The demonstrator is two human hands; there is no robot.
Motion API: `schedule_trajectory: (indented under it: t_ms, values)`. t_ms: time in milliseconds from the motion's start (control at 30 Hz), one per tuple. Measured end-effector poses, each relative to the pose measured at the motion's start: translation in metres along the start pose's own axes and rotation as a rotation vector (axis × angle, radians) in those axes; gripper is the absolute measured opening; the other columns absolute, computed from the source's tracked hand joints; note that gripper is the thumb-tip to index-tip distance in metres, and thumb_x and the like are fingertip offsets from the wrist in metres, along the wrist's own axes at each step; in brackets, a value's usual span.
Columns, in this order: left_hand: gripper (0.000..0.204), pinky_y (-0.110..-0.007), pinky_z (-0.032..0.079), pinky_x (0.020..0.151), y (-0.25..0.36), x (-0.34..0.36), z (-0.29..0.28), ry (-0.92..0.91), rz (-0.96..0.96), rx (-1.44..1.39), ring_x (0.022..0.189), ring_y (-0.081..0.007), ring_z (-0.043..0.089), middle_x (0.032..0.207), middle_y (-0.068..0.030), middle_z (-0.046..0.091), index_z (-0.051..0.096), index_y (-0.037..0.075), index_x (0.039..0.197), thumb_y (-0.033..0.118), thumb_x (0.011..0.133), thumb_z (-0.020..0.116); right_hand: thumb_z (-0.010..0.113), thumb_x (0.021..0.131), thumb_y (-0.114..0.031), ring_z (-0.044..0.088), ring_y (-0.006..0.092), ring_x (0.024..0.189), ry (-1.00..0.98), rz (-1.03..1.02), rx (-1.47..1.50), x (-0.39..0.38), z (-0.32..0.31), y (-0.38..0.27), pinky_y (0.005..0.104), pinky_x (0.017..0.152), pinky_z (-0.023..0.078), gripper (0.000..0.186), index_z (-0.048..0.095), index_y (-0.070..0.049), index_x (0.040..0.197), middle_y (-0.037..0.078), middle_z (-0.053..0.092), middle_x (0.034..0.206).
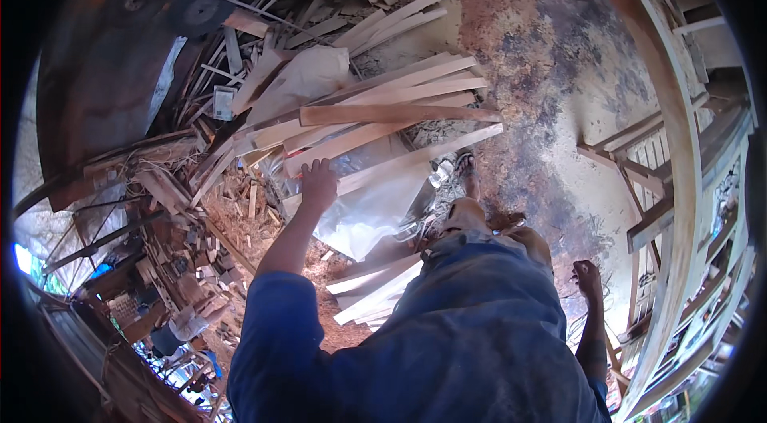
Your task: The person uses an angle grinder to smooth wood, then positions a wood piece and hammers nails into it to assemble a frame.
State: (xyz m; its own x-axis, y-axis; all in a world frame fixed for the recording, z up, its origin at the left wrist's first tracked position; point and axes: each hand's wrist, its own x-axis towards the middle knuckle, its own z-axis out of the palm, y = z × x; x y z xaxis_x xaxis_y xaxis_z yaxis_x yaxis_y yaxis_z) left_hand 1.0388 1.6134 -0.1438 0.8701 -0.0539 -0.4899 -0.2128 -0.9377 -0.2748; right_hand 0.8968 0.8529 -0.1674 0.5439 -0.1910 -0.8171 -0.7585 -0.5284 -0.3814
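Note:
My left hand (319, 185) reaches over a pile of wooden boards, its fingers apart and bent, the tips at the lower edge of a reddish board (359, 143). Just beneath that hand lies a paler board (415, 159), slanting up to the right. A browner board (391, 114) rests across the top of the pile. Clear plastic sheeting (363, 215) shows under the boards. Away to the right, my right hand (588, 278) hangs low beside my body, fingers loosely curled and partly apart, with nothing visible in it.
Wood offcuts (212, 263) and shavings (244, 223) cover the ground at left. More strips (383, 27) lie farther off. A large dark metal panel (104, 71) stands upper left. Long timber (679, 143) runs along the right over a wooden frame. Stained floor (551, 95) lies between.

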Motion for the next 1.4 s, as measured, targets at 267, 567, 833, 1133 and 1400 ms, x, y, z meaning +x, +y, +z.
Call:
schedule_trajectory:
  t_ms: [267,567,833,1133,1400]
  values:
    - [0.052,-0.056,0.038,0.102,-0.015,0.086,-0.001,0.248,0.000,-0.148,0.123,-0.0300,0.051,0.136,-0.0143,0.051,0.060,0.011,0.130,0.028,0.083,0.074,0.062,0.096,-0.037,0.064,0.0167,0.063,-0.003,-0.091,-0.180,0.004,-0.017,-0.037,0.0333,0.056,0.051,0.039,0.068,0.001,0.105,0.011,0.070,0.083]
    - [0.065,-0.058,0.031,0.115,-0.007,0.142,0.018,0.131,-0.013,-0.102,0.137,-0.0363,0.044,0.146,-0.0185,0.049,0.053,0.009,0.140,0.036,0.084,0.073,0.064,0.095,-0.033,0.072,0.0323,0.096,0.082,-0.002,-0.184,-0.014,-0.017,-0.109,0.0391,0.086,0.054,0.039,0.070,0.002,0.111,0.022,0.073,0.098]
    - [0.061,-0.052,0.040,0.108,0.086,0.077,0.069,-0.241,0.032,-0.097,0.130,-0.0316,0.051,0.135,-0.0152,0.056,0.061,0.011,0.128,0.043,0.079,0.079,0.066,0.094,-0.033,0.072,0.0338,0.100,0.101,0.044,-0.086,-0.047,0.022,-0.065,0.0411,0.085,0.056,0.037,0.071,0.000,0.110,0.024,0.074,0.101]
    - [0.034,-0.053,0.047,0.102,0.125,0.088,0.024,-0.121,0.145,-0.080,0.111,-0.0410,0.064,0.110,-0.0234,0.069,0.071,0.005,0.105,0.033,0.085,0.071,0.063,0.093,-0.038,0.071,0.0384,0.096,0.214,0.115,0.179,-0.102,0.050,0.058,0.0435,0.084,0.055,0.041,0.073,-0.001,0.108,0.025,0.073,0.099]
    - [0.057,-0.051,0.050,0.101,0.061,-0.014,0.099,-0.423,-0.236,0.181,0.123,-0.0387,0.061,0.124,-0.0158,0.069,0.065,0.017,0.129,0.052,0.084,0.068,0.063,0.094,-0.032,0.071,0.0328,0.081,0.283,0.217,0.279,-0.190,0.073,0.262,0.0454,0.077,0.053,0.035,0.072,0.001,0.101,0.020,0.072,0.093]
